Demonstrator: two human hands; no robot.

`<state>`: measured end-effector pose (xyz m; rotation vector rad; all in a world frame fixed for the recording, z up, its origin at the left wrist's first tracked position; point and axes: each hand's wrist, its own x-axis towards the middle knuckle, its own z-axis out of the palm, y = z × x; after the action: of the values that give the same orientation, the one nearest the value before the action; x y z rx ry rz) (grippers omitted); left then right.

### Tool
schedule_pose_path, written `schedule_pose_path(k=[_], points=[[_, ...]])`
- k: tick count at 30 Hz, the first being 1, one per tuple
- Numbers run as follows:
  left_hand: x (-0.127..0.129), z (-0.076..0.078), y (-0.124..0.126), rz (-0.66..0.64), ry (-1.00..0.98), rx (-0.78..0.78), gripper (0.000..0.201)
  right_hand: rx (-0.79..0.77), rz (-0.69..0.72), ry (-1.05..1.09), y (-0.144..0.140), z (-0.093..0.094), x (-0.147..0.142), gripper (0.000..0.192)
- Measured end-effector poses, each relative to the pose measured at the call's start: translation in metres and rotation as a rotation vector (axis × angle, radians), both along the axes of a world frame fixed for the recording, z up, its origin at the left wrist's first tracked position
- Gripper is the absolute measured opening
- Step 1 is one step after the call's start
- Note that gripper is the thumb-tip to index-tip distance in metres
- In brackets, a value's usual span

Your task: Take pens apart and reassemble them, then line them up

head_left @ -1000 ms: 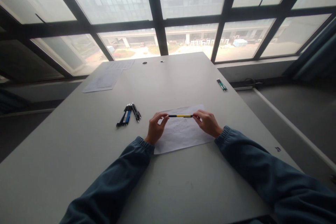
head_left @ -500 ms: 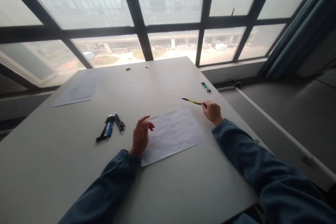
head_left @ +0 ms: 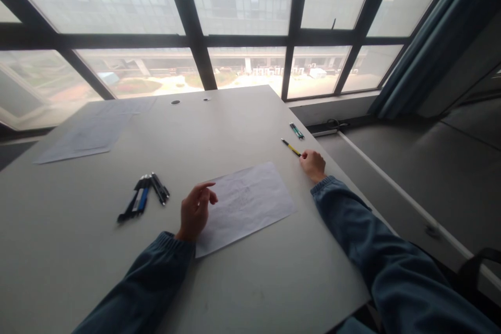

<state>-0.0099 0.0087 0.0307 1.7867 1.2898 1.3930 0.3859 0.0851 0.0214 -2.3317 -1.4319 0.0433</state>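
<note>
My right hand is closed on the rear end of a slim yellow-and-black pen, low over the table's right side. The pen's tip points away and to the left. Just beyond it lie green pens, roughly parallel to it. My left hand rests at the left edge of a white sheet of paper, fingers loosely curled and apart, with nothing in them. Faint grey drawing lines show on the sheet.
On the white table, a group of black and blue pens lies left of my left hand. More paper sheets lie at the far left. The table's right edge runs close to my right forearm. Windows stand behind the table.
My right hand has brought the yellow-and-black pen nearer the green pens and turned it to point farther forward. My left hand stays by the sheet. The whole view has shifted a little right.
</note>
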Motion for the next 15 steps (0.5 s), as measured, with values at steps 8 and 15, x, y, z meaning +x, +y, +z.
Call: schedule_pose_path(k=[8, 15], points=[[0.0, 0.004, -0.003, -0.011, 0.053, -0.009, 0.028, -0.002, -0.076, 0.145, 0.029, 0.001, -0.003, 0.016], [0.0, 0.008, -0.003, -0.015, 0.108, -0.027, 0.027, 0.02, -0.109, 0.17, 0.059, 0.001, 0.003, 0.018]])
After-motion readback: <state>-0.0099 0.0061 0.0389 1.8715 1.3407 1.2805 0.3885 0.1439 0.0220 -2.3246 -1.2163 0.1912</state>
